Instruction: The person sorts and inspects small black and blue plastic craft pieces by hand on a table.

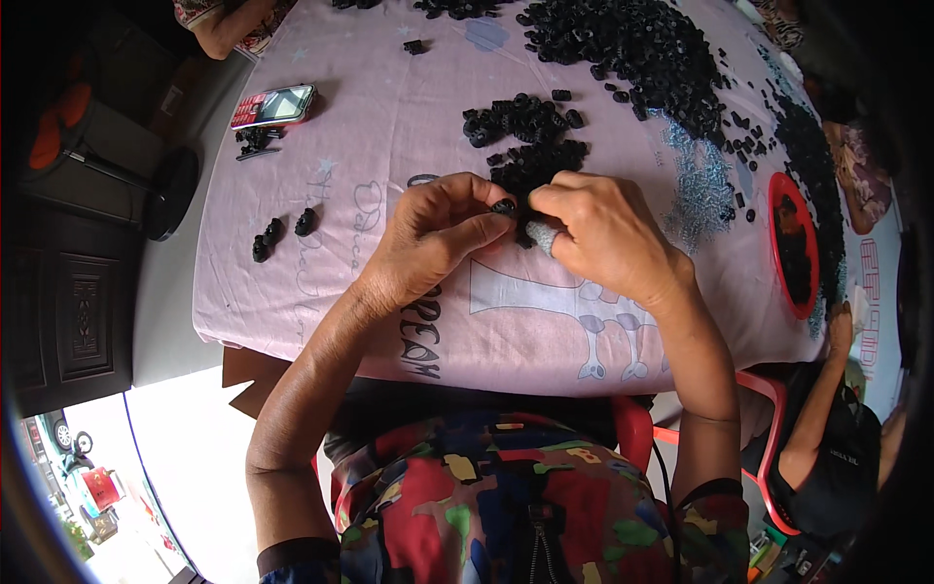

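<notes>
My left hand (428, 234) pinches a small black ribbed plastic part (503, 207) between thumb and forefinger, over the middle of the cloth-covered table. Right beside it, my right hand (608, 229) is closed, its fingertips pressed together near that part. What those fingertips hold, if anything, is hidden. A grey wrap (541, 237) covers one digit of my right hand. Just beyond both hands lies a small heap of similar black parts (525, 122), reaching down between them. Two small groups of joined black pieces, one nearer (267, 239) and one farther right (305, 222), rest off to the left.
A red keypad phone (275, 106) lies at the far left. Toward the back right spreads a large black heap (632, 54), with tiny silvery-blue pieces (699, 190) beside it. A red-rimmed tray (779, 258) holds black parts. Other people's arms (822, 389) show around the table.
</notes>
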Motion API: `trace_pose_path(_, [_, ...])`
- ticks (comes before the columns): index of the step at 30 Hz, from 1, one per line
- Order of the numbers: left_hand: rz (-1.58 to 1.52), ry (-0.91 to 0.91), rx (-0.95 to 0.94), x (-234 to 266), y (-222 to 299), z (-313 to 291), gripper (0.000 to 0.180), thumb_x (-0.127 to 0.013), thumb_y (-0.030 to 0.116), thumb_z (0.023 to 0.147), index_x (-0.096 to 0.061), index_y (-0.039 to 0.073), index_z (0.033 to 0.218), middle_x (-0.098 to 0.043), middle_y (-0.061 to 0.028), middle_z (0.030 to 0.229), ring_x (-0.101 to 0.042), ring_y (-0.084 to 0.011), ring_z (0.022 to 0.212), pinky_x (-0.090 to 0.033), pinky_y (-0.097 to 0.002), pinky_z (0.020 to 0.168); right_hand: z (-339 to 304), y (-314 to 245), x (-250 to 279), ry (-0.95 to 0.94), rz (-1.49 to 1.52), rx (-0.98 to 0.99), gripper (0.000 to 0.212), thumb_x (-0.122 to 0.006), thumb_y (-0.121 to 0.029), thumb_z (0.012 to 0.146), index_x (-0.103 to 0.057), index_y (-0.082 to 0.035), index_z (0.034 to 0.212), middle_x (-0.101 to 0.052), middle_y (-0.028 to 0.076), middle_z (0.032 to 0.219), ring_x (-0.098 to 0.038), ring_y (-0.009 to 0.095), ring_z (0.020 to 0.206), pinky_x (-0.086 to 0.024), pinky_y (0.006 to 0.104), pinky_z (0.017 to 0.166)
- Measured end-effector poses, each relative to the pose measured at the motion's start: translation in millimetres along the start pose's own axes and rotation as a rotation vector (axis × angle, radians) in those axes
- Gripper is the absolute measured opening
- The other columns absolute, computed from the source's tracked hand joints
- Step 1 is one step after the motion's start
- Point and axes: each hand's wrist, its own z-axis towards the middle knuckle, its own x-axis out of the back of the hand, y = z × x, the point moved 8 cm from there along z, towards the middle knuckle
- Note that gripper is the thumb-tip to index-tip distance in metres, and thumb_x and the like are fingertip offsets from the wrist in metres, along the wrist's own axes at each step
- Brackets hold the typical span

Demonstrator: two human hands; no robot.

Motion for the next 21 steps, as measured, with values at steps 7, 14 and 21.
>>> trace_pose_path(7, [-0.003, 0.065, -0.032, 0, 2, -3, 0.014, -0.065, 0.005, 0.098, -0.064, 0.000, 0.111, -0.068, -0.0025, 0.095, -0.062, -0.0076, 0.084, -0.053, -0.0235, 0.079, -2, 16, -5, 0.045, 0.224, -0.060, 0.016, -0.067, 0.002, 0.075, -0.063, 0.002, 0.090, -0.062, 0.012, 0.075, -0.064, 0.025, 0.065, -0.051, 0.0377, 0.061])
trace_pose_path(14, [0.011, 0.044, -0.049, -6, 0, -2, 0.014, -0.063, 0.006, 0.099, -0.064, -0.001, 0.112, -0.070, -0.0037, 0.094, -0.067, -0.0083, 0.084, -0.055, -0.0227, 0.071, -9, 38, -3, 0.119, 0.567, -0.085, 0.012, -0.061, 0.009, 0.080, -0.061, 0.005, 0.090, -0.056, 0.002, 0.077, -0.047, 0.007, 0.065, -0.040, 0.0241, 0.057])
trace_pose_path(21, [0.029, 0.034, -0.075, -11, -4, 0, 0.016, -0.062, 0.006, 0.100, -0.064, -0.002, 0.114, -0.071, -0.0057, 0.098, -0.069, -0.0096, 0.087, -0.057, -0.0227, 0.074, -7, 21, -4, 0.055, 0.728, -0.108, 0.018, -0.059, 0.013, 0.079, -0.062, 0.005, 0.095, -0.054, 0.001, 0.082, -0.049, 0.007, 0.071, -0.041, 0.0224, 0.061])
